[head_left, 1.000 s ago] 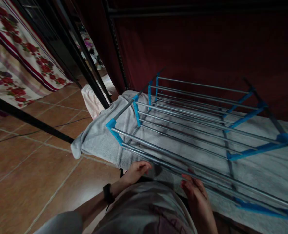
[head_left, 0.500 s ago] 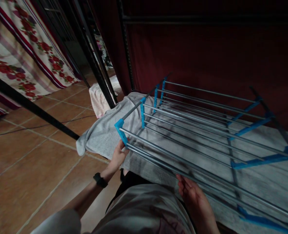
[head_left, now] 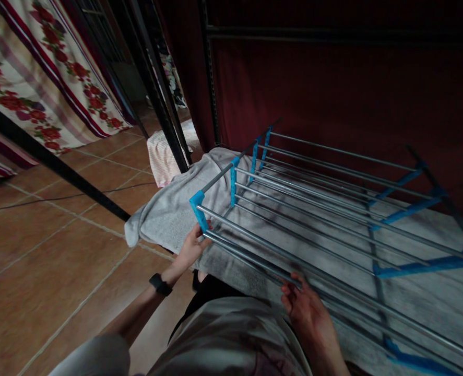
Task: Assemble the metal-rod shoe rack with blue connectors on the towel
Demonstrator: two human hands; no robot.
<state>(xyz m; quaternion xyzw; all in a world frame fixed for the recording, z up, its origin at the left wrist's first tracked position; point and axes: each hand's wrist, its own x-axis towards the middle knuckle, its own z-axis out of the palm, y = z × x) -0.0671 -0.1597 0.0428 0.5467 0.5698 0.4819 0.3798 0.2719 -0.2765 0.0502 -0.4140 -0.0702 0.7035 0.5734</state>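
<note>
Since a second ago the left hand (head_left: 190,246) has moved from the near rail to the rack's left front corner, and the right hand (head_left: 302,308) has come up onto the front rails. Left fingers are curled closed around the blue plastic corner joint (head_left: 198,209) of the drying rack (head_left: 317,219); right fingers are wrapped over the nearest steel rods (head_left: 262,261), thumb side hidden, so it grips them. The rack sits flat on a grey towel (head_left: 168,214) spread over the tiled floor (head_left: 59,245), in front of a dark red fabric panel (head_left: 333,89); nothing hangs on it.
</note>
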